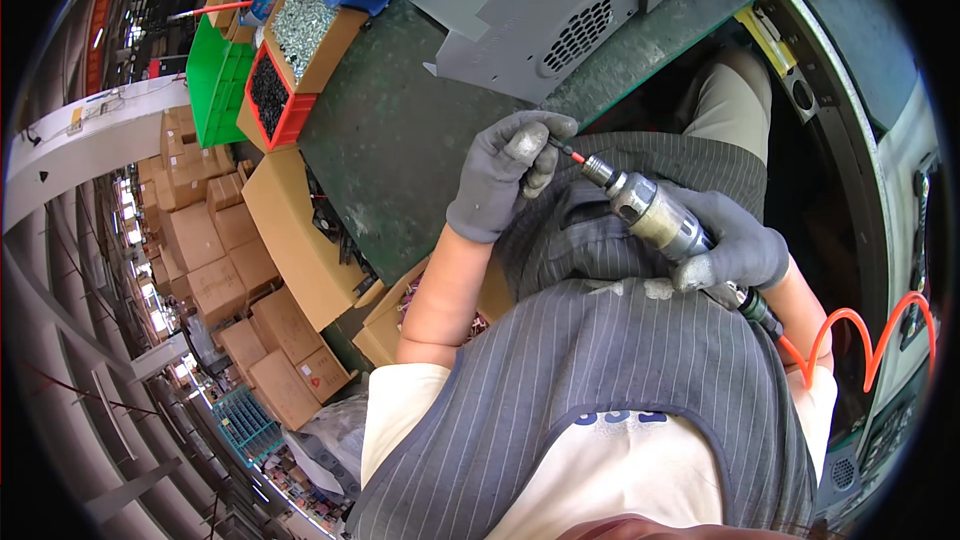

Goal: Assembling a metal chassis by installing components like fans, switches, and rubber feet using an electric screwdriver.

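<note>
The danger I see is at the tip. My left hand (505, 172) is closed around the thin red-marked bit (568, 151) of the pneumatic screwdriver (655, 217), with the gloved fingertips pinching it just at the front. If the tool starts to turn while I hold it so, I think the bit can catch the glove fabric and twist a finger. I also think the bit, or a small screw if there is one under my fingers (I cannot see it), can slip out and fall into my lap, because I work over my striped apron (620, 360) and not over the counter (400, 130).

My right hand (725, 250) is wrapped tightly around the rear part of the metal body, fingers closed on it. The orange coiled hose (860, 340) hangs behind this hand; in my judgement a pull from it could move the tool aside.

The screwdriver lies across my lap, pointing up and to the left, between both hands. The grey metal housing (540, 10) stays apart, further on the counter.
</note>
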Tool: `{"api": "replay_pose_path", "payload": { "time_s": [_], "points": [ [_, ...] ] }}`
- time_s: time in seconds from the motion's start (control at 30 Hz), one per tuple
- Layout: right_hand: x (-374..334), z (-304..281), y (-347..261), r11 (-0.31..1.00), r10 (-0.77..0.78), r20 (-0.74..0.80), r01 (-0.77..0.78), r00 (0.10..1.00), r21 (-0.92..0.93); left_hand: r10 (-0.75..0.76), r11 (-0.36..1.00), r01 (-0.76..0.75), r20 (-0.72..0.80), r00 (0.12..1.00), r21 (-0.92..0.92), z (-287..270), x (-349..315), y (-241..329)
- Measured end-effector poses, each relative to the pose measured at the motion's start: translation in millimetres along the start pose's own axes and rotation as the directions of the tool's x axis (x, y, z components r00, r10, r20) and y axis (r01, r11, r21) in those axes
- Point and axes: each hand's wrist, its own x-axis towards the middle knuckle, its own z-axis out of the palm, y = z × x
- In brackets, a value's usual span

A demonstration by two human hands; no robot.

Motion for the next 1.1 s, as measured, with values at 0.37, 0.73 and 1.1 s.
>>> {"api": "replay_pose_path", "payload": {
  "time_s": [0.37, 0.73, 1.1],
  "points": [
    [-10.0, -17.8, 16.5, 0.979, -0.145, -0.346, 0.082, 0.927, -0.189, 0.547, 0.425, -0.094, -0.172, 0.819, 0.9, -2.9, 29.8, 8.3],
    [3.2, -22.3, 24.2, 0.972, -0.123, -0.33, 0.046, 0.936, -0.231, 0.408, 0.141, -0.13, 0.061, 0.911, 0.981, -17.6, 44.4, 21.0],
    [16.6, -20.1, 30.2, 0.972, -0.111, -0.275, 0.046, 0.955, -0.232, 0.332, 0.112, -0.123, 0.079, 0.94, 0.986, -15.2, 43.9, 27.4]
  ]
}}
